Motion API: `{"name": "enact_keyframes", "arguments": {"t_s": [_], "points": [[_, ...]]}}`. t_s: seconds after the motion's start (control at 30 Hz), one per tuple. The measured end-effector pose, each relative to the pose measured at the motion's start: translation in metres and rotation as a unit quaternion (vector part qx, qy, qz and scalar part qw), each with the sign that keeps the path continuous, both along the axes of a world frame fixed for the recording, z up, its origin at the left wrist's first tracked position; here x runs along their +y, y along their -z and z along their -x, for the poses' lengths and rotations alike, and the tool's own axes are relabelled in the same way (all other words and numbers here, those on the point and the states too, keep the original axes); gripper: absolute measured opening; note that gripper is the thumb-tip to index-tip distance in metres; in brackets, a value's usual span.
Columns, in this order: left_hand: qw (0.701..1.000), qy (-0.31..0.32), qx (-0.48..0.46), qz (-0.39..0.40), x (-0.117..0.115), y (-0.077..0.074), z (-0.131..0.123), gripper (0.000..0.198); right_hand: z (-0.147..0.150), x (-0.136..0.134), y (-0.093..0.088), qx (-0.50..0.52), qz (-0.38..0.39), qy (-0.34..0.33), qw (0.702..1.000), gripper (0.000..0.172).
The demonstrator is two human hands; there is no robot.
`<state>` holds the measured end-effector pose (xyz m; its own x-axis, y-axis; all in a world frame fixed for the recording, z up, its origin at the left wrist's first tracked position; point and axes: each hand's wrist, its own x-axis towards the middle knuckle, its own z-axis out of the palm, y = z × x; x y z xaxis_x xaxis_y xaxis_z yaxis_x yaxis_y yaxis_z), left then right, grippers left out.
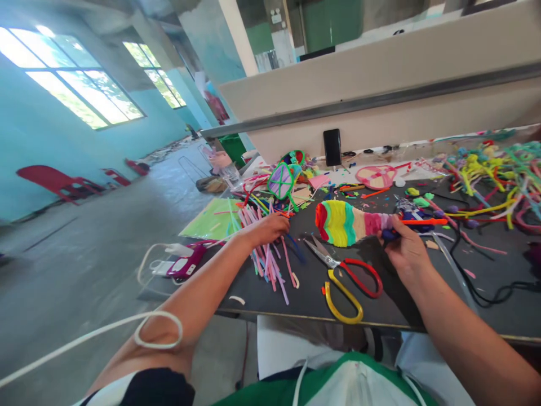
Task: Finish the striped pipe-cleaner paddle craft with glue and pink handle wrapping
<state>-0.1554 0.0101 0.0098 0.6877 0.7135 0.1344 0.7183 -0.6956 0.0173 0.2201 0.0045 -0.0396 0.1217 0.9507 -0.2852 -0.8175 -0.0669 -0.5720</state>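
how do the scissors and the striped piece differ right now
The striped piece is held in the right hand; the scissors lie unheld on the table.
The scissors have slim metal blades, slightly parted; the striped piece has a broad, rounded end.
The striped piece carries many colour bands; the scissors' handles are one red, one yellow.
Both show red and yellow.

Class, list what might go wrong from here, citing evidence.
The scissors lie with blades parted near the left hand, which might get nicked. Their yellow handle sits near the edge of the table; a bump could tip them off. Loose strips by the left hand might scatter if brushed.
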Motion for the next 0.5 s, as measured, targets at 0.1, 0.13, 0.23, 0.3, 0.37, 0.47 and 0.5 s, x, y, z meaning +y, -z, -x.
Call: {"name": "enact_keyframes", "arguments": {"t_s": [0.1,0.13,0.23,0.3,0.37,0.47,0.5], "points": [[0.989,-0.054,-0.125,-0.053,0.002,-0.016,-0.029,0.021,0.001,-0.001,-0.001,-0.002,0.004,0.002,1.0,0.026],[0.978,-0.071,-0.185,-0.071,0.002,-0.022,-0.044,0.02,0.001,-0.001,-0.001,-0.001,0.008,0.002,1.0,0.026],[0.964,-0.032,-0.239,-0.116,0.001,-0.033,-0.094,0.021,0.001,0.0,0.0,0.004,0.006,-0.003,1.0,0.026],[0.97,-0.022,-0.204,-0.128,0.002,-0.035,-0.12,0.024,0.001,0.001,0.002,0.0,-0.004,-0.002,1.0,0.027],[0.978,-0.026,-0.164,-0.126,0.004,-0.035,-0.136,0.025,0.001,0.001,0.002,-0.009,-0.012,0.004,1.0,0.028],[0.981,-0.051,-0.147,-0.113,0.007,-0.036,-0.146,0.024,0.003,-0.001,0.0,-0.017,-0.028,0.004,0.999,0.03],[0.981,-0.06,-0.151,-0.106,0.008,-0.038,-0.148,0.024,0.004,-0.002,-0.001,-0.019,-0.035,0.001,0.999,0.031]]}}
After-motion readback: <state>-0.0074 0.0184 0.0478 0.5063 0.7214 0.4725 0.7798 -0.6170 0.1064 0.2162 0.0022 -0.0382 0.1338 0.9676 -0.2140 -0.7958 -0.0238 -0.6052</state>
